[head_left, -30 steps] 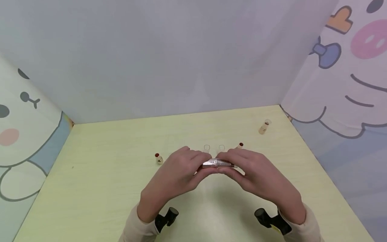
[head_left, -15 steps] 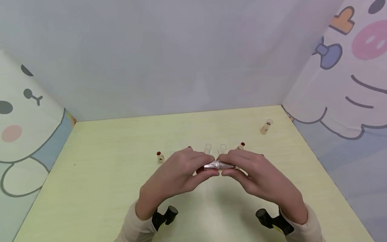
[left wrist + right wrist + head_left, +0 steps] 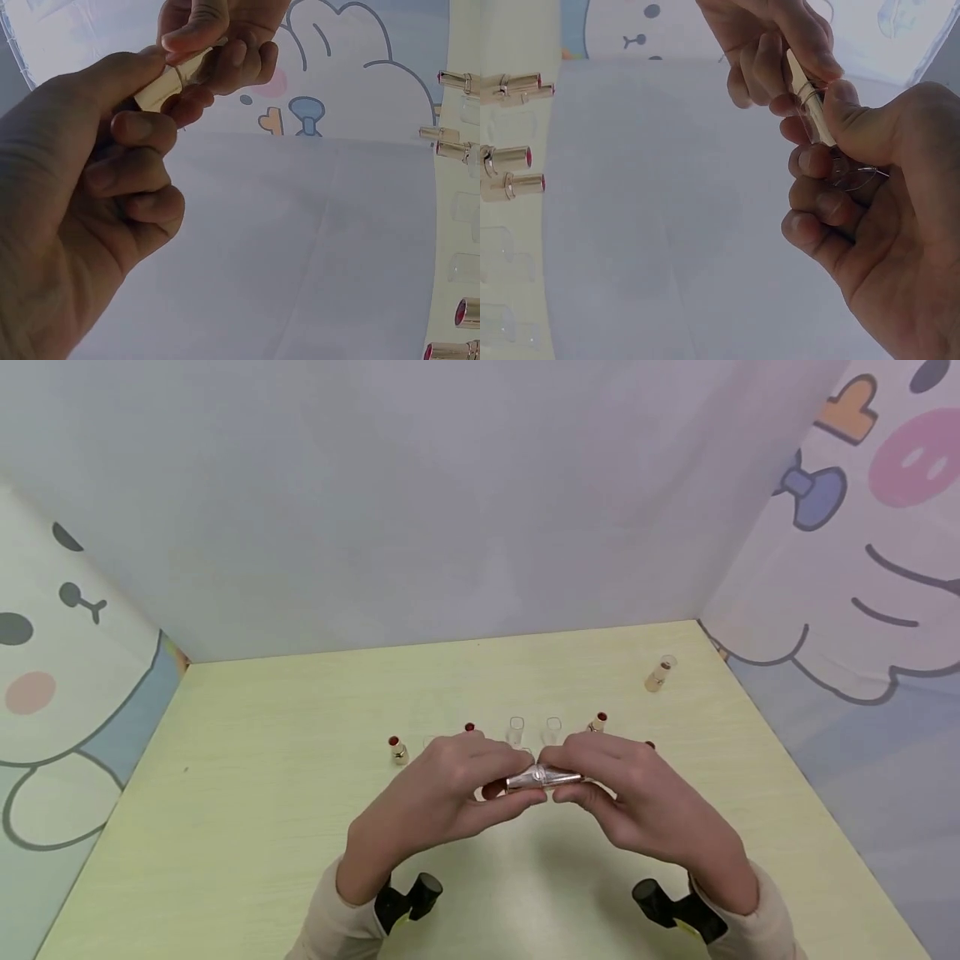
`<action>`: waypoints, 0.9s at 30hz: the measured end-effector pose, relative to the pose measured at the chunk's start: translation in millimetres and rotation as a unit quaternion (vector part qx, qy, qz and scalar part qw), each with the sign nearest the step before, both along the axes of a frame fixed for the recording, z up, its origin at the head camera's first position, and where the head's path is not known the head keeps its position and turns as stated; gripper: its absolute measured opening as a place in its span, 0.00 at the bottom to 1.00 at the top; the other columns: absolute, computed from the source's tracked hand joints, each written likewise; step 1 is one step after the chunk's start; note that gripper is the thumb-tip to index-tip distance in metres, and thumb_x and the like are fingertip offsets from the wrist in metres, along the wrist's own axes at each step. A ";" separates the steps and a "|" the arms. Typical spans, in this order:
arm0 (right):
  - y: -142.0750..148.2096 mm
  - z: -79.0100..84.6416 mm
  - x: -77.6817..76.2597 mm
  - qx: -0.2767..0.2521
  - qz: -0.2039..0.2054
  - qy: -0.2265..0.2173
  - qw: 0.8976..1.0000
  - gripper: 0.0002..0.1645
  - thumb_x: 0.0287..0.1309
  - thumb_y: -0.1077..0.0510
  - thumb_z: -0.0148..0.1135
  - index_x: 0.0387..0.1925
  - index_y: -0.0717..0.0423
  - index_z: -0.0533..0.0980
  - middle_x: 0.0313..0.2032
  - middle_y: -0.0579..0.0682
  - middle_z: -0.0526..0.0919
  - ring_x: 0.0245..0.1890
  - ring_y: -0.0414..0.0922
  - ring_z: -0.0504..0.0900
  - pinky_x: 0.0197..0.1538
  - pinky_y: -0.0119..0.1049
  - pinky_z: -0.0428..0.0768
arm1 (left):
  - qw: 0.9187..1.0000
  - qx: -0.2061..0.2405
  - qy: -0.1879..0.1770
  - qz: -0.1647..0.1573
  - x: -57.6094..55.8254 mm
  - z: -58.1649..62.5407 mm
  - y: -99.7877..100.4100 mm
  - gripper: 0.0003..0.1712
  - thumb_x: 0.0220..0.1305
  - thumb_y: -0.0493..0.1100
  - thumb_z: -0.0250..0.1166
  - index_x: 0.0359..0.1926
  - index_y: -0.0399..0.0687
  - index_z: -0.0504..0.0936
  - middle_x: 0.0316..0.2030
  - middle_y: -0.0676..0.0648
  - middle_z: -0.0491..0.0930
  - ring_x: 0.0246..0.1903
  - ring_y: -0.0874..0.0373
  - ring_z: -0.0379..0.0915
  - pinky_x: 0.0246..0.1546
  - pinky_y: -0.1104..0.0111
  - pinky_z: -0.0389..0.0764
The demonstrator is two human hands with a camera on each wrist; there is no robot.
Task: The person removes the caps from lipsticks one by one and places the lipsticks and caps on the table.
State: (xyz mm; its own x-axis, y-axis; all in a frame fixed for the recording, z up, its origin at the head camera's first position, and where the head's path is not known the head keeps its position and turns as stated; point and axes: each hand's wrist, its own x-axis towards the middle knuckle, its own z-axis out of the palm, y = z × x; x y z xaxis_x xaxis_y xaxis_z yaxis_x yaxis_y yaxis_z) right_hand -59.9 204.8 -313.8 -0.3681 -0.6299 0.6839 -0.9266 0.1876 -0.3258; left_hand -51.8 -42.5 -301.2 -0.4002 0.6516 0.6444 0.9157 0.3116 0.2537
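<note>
A shiny gold lipstick tube (image 3: 523,782) lies sideways between both hands above the table. My left hand (image 3: 457,781) pinches its left end between thumb and fingers. On the right end, my right hand (image 3: 633,785) has thumb and fingertips closed. In the left wrist view, the gold tube (image 3: 159,91) runs from one hand to the other, a ring near its middle. Fingers cover much of it. The right wrist view shows the tube (image 3: 819,112) under the right thumb, and a clear plastic rim (image 3: 855,178) at the right fingers, probably a cap.
Several gold lipsticks with red tips stand on the table, one (image 3: 398,750) left of the hands and one (image 3: 597,722) behind the right hand. Clear caps (image 3: 516,731) stand between them. Farther right at the back is a gold lipstick with a clear cover (image 3: 658,675).
The thumbs, touching a second ago, now stand slightly apart. Both hands have sunk a little, still holding the lipstick tube, which has turned slightly.
</note>
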 end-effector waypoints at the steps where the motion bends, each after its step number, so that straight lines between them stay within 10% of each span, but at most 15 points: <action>1: -0.1 0.2 0.1 0.001 0.002 0.001 1.000 0.14 0.78 0.51 0.56 0.51 0.53 0.82 0.37 0.36 0.80 0.34 0.30 0.72 0.40 0.18 0.72 | 1.000 -0.001 -0.010 -0.007 0.2 0.0 -1.0 0.07 0.71 0.43 0.70 0.34 0.50 0.81 0.24 0.60 0.77 0.21 0.70 0.65 0.29 0.83 0.65; 12: -5.1 -3.1 6.5 0.005 -0.055 -0.013 0.998 0.15 0.77 0.46 0.56 0.46 0.51 0.81 0.35 0.38 0.81 0.32 0.30 0.72 0.37 0.18 0.72 | 0.998 0.018 0.056 0.036 1.7 -1.3 2.8 0.13 0.63 0.40 0.74 0.26 0.50 0.77 0.18 0.60 0.71 0.19 0.70 0.58 0.27 0.80 0.63; 27: -5.6 -4.3 1.9 -0.014 -0.042 -0.004 0.999 0.14 0.77 0.48 0.56 0.48 0.52 0.81 0.37 0.36 0.80 0.33 0.29 0.72 0.37 0.17 0.71 | 0.999 0.030 0.018 0.029 -1.9 -2.4 -1.3 0.06 0.64 0.39 0.72 0.30 0.49 0.83 0.20 0.60 0.73 0.20 0.69 0.61 0.27 0.81 0.66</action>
